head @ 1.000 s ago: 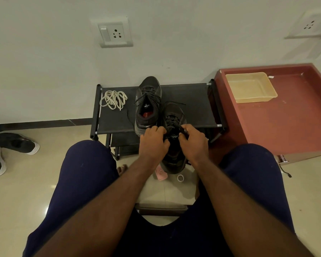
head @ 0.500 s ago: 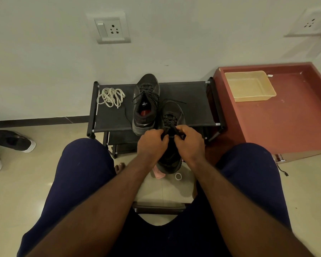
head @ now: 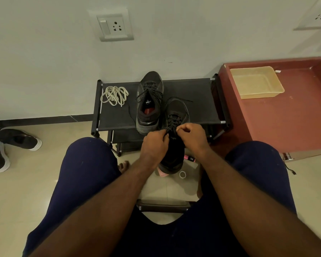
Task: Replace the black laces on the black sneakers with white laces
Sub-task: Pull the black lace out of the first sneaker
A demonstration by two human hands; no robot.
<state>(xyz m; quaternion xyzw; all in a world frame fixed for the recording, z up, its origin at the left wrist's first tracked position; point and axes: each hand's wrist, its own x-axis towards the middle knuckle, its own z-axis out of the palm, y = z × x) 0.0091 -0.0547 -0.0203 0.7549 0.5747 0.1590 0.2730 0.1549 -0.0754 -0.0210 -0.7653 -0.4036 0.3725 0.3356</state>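
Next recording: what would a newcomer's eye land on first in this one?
Both hands work at centre: the left hand and right hand pinch the black lace of the nearer black sneaker, which juts over the front edge of the black rack. Behind it on the rack stands the second sneaker, still black-laced, and the bundle of white laces lies at the rack's left end.
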